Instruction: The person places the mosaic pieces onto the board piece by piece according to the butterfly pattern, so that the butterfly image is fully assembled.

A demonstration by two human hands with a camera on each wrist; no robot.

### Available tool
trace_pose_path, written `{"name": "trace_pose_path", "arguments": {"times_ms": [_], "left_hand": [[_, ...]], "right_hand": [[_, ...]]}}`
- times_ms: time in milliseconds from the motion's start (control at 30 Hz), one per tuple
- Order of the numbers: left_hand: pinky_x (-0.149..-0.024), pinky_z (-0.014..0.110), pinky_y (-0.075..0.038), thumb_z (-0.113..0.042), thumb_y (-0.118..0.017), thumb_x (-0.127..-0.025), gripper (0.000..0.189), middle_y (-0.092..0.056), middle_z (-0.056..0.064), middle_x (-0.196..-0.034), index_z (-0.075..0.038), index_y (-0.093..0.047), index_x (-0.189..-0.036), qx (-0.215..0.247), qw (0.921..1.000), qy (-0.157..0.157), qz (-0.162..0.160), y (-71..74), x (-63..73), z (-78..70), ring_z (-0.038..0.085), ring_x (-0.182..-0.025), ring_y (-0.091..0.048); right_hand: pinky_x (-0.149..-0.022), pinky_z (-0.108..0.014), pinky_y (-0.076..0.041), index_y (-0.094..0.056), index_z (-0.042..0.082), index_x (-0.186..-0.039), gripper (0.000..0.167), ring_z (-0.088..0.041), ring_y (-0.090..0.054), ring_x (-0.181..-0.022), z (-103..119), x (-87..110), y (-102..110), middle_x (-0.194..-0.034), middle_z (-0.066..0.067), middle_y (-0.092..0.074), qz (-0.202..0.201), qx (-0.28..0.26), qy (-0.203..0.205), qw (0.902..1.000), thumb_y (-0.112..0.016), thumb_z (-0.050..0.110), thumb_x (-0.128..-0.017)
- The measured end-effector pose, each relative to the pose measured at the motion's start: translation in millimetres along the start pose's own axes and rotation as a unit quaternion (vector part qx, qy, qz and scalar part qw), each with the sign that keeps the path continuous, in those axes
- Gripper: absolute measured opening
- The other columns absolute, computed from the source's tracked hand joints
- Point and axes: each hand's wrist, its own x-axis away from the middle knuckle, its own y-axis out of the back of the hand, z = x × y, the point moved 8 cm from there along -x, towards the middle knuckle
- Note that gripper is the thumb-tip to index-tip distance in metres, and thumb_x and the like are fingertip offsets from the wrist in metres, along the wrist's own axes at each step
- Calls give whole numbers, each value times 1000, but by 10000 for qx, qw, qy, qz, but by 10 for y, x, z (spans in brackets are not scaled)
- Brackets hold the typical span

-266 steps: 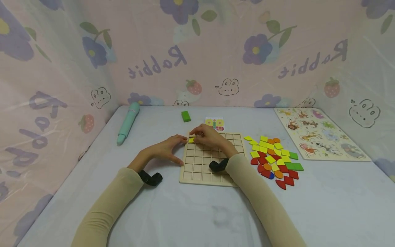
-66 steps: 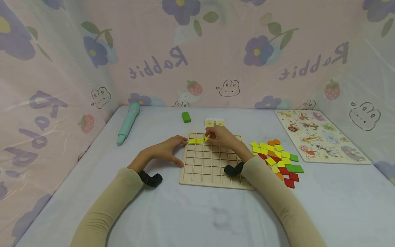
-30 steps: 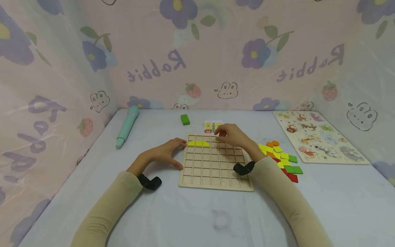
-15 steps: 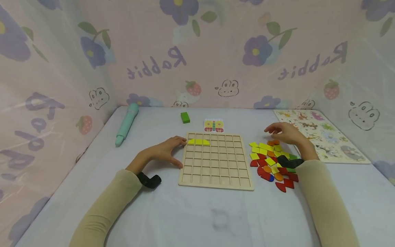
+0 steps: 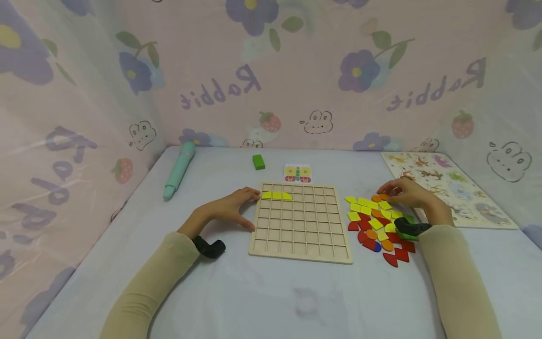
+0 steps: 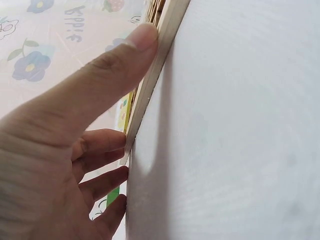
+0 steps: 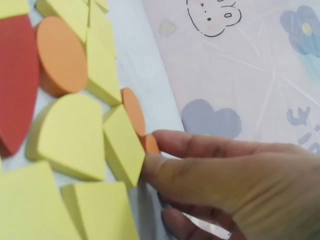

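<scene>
- the left hand [image 5: 228,207], fingers spread and slightly bent, touches the left edge of the wooden grid board [image 5: 299,229].
- the right hand [image 5: 408,192] pinches an orange disc [image 7: 152,144] between thumb and forefinger, at the far side of the loose pieces [image 5: 376,223].
- three yellow pieces [image 5: 277,195] sit side by side near the board's far left corner.
- a butterfly card [image 5: 298,173] lies just beyond the board.

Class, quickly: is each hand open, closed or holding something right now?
Left hand: open, touching the grid board.
Right hand: pinching an orange disc.
</scene>
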Motion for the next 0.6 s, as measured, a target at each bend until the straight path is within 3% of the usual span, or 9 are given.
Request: {"name": "trace_pose_path", "arguments": {"times_ms": [133,267,367,467,600], "left_hand": [[-113,45,-19,-44,-80,-69,88,-32,11,-146,-5,-40,-137,-10,10000,44,14,0,-5,1,29,-139,-21],[-113,45,-20,-43,-80,-69,88,-32,10,-146,-5,-40,-137,-24,10000,81,18,1,-12,16,29,-139,-21],[-113,44,-20,-44,-80,-69,87,-31,10,-147,-6,-40,-137,-6,9999,125,24,-11,-16,33,28,-138,-22],[-113,43,-20,-44,-80,-69,88,-31,9,-147,-7,-41,-137,15,9999,151,18,-22,-19,42,27,-139,-22],[-113,43,-20,-45,-80,-68,88,-32,8,-147,-7,-40,-137,8,9999,153,4,-23,-22,39,26,-138,-22]], "right_hand": [[-81,-43,-47,-64,-4,-108,25,-27,-55,-87,-2,-9,25,-98,-15,-65,-180,122,-257,9994,-65,7,-86],[-83,-47,-45,-62,-1,-113,33,-30,-54,-92,185,-93,75,-103,-17,-62,-638,93,-331,9974,-63,22,-89],[-85,-51,-45,-61,0,-114,34,-33,-56,-97,499,-234,96,-107,-19,-61,-1033,-26,-55,9946,-63,25,-90],[-82,-47,-48,-62,1,-113,31,-30,-59,-94,907,-426,33,-104,-17,-63,-1286,-165,349,9909,-64,21,-89],[-79,-42,-50,-64,0,-109,27,-26,-60,-88,1440,-663,-197,-99,-14,-65,-1181,-394,802,9890,-67,14,-86]]}}
